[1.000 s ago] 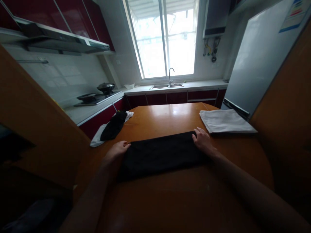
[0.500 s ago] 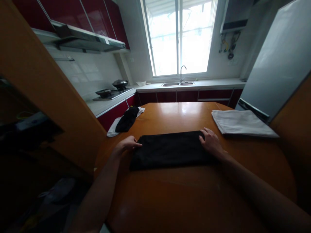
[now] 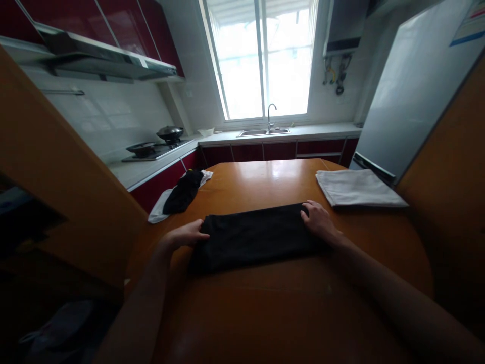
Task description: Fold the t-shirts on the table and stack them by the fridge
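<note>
A black folded cloth (image 3: 254, 236), perhaps a garment, lies as a long flat strip across the table in front of me. My left hand (image 3: 188, 233) is closed on its far left corner, thumb on top and the other fingers mostly hidden. At the opposite end my right hand (image 3: 321, 222) grips the far right corner, with its fingers curled over the edge and the thumb on the fabric. The cloth's right end is partly covered by that hand and wrist.
The wooden table (image 3: 265, 187) has rounded sides. A folded white cloth (image 3: 358, 188) lies at its far right. Bunched black clothing (image 3: 184, 192) lies on white fabric (image 3: 159, 207) at the far left edge. Beyond are a stove (image 3: 155, 151), a sink (image 3: 253, 133) and a fridge (image 3: 401, 96).
My view has turned slightly right, so the scene shifts left. The cloth's left end sits a little nearer to me, with my left hand on it. Both hands keep their hold.
</note>
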Tool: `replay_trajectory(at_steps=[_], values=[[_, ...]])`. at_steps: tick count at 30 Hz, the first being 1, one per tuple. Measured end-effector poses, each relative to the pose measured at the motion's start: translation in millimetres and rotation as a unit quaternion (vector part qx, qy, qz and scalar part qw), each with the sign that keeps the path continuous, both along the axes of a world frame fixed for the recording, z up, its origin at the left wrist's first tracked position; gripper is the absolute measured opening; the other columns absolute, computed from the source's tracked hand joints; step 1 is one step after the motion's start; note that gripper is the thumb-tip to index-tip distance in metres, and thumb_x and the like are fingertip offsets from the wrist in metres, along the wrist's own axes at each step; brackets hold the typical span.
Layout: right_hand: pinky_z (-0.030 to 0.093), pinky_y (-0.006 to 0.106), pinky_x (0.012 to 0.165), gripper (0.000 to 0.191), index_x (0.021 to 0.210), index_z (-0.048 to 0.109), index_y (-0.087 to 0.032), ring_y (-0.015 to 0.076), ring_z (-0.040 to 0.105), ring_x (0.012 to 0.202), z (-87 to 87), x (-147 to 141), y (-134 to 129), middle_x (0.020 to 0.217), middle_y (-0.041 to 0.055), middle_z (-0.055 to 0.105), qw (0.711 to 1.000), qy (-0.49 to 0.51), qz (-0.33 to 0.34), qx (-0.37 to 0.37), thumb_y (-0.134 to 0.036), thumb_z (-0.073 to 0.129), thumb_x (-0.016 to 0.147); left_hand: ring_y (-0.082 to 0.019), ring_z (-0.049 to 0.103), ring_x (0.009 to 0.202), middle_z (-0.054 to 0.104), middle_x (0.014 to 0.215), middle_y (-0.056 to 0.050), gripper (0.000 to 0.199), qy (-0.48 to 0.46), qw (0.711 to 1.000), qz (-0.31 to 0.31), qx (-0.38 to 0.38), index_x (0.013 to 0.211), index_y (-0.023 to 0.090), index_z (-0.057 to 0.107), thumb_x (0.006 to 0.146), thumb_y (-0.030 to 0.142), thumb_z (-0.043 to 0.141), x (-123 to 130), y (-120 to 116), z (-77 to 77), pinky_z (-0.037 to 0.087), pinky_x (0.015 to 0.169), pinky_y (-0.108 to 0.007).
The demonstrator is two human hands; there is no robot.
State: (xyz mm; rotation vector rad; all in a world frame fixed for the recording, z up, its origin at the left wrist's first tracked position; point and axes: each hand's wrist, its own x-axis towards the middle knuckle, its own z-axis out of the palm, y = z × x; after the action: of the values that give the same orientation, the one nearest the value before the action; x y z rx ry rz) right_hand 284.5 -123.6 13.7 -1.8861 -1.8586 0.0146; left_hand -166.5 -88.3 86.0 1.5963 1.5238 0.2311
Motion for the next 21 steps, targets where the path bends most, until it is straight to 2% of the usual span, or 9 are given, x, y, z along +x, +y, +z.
replay_trajectory(at_steps=[3, 6, 8, 11, 12, 14, 17, 19, 21], values=[[0.040, 0.042, 0.110, 0.040, 0.128, 0.065, -0.009, 0.0318, 0.054, 0.129, 0.6, 0.0, 0.2, 0.139, 0.0200, 0.059, 1.000, 0.002, -0.003, -0.015, -0.030, 0.053, 0.095, -0.023, 0.065, 0.076, 0.064, 0.086, -0.002, 0.064, 0.011, 1.000, 0.011, 0.014, 0.101, 0.019, 0.051, 0.051, 0.043, 0.083, -1.0, 0.5, -3.4, 0.048, 0.053, -0.024], [0.041, 0.041, 0.110, 0.040, 0.127, 0.066, -0.009, 0.0313, 0.055, 0.127, -0.3, 0.3, 1.0, 0.137, 0.0191, 0.060, 1.000, 0.004, -0.001, -0.019, -0.030, 0.053, 0.095, -0.025, 0.067, 0.078, 0.065, 0.091, -0.005, 0.085, -0.008, 0.999, 0.038, 0.015, 0.123, 0.017, 0.043, 0.052, 0.039, 0.084, -3.3, 3.0, -6.2, 0.050, 0.055, -0.026], [0.040, 0.040, 0.111, 0.041, 0.128, 0.065, -0.009, 0.0302, 0.055, 0.128, -1.1, 0.0, 1.5, 0.137, 0.0185, 0.061, 1.000, 0.010, 0.013, -0.017, -0.031, 0.052, 0.096, -0.023, 0.068, 0.075, 0.067, 0.092, -0.005, 0.102, -0.035, 0.998, 0.055, 0.023, 0.140, 0.019, 0.029, 0.057, 0.036, 0.084, -5.0, 4.7, -6.2, 0.050, 0.055, -0.026], [0.037, 0.037, 0.113, 0.044, 0.131, 0.063, -0.009, 0.0279, 0.052, 0.132, -2.5, -2.5, 1.5, 0.142, 0.0172, 0.058, 0.998, 0.016, 0.057, -0.016, -0.033, 0.051, 0.097, -0.021, 0.067, 0.068, 0.067, 0.086, -0.001, 0.108, -0.062, 0.995, 0.055, 0.054, 0.150, 0.024, 0.019, 0.062, 0.037, 0.081, -7.1, 8.5, -5.7, 0.049, 0.055, -0.025], [0.035, 0.038, 0.115, 0.045, 0.133, 0.062, -0.009, 0.0279, 0.049, 0.135, -3.1, -3.9, 1.2, 0.144, 0.0170, 0.056, 0.997, 0.011, 0.071, -0.019, -0.034, 0.051, 0.097, -0.021, 0.067, 0.068, 0.067, 0.085, -0.001, 0.104, -0.069, 0.994, 0.054, 0.066, 0.150, 0.025, 0.023, 0.063, 0.039, 0.080, -7.7, 10.5, -5.9, 0.050, 0.056, -0.026], [0.030, 0.042, 0.118, 0.048, 0.137, 0.060, -0.011, 0.0290, 0.042, 0.142, -4.9, -7.5, 0.0, 0.150, 0.0168, 0.050, 0.995, -0.006, 0.089, -0.035, -0.037, 0.052, 0.097, -0.022, 0.068, 0.071, 0.069, 0.086, -0.002, 0.089, -0.072, 0.991, 0.061, 0.095, 0.141, 0.023, 0.041, 0.063, 0.042, 0.079, -9.2, 15.4, -7.4, 0.052, 0.058, -0.027], [0.020, 0.048, 0.122, 0.055, 0.145, 0.052, -0.013, 0.0303, 0.028, 0.150, -8.6, -13.4, -2.4, 0.158, 0.0172, 0.038, 0.992, -0.029, 0.099, -0.074, -0.042, 0.048, 0.099, -0.026, 0.070, 0.087, 0.072, 0.100, -0.007, 0.062, -0.057, 0.984, 0.065, 0.156, 0.113, 0.019, 0.066, 0.061, 0.051, 0.079, -14.0, 22.3, -10.1, 0.055, 0.069, -0.029], [0.016, 0.050, 0.122, 0.059, 0.149, 0.047, -0.014, 0.0304, 0.020, 0.152, -11.5, -16.9, -3.6, 0.162, 0.0177, 0.031, 0.990, -0.039, 0.095, -0.101, -0.045, 0.045, 0.100, -0.030, 0.068, 0.104, 0.072, 0.115, -0.009, 0.059, -0.049, 0.985, 0.039, 0.164, 0.106, 0.019, 0.073, 0.062, 0.057, 0.079, -19.4, 23.8, -10.4, 0.056, 0.081, -0.031], [0.013, 0.051, 0.122, 0.062, 0.152, 0.043, -0.015, 0.0302, 0.014, 0.154, -14.3, -19.5, -4.1, 0.164, 0.0179, 0.025, 0.987, -0.046, 0.087, -0.126, -0.048, 0.043, 0.100, -0.033, 0.062, 0.119, 0.068, 0.129, -0.010, 0.066, -0.038, 0.989, 0.003, 0.142, 0.116, 0.022, 0.073, 0.064, 0.060, 0.079, -25.9, 22.4, -9.7, 0.053, 0.093, -0.032]])
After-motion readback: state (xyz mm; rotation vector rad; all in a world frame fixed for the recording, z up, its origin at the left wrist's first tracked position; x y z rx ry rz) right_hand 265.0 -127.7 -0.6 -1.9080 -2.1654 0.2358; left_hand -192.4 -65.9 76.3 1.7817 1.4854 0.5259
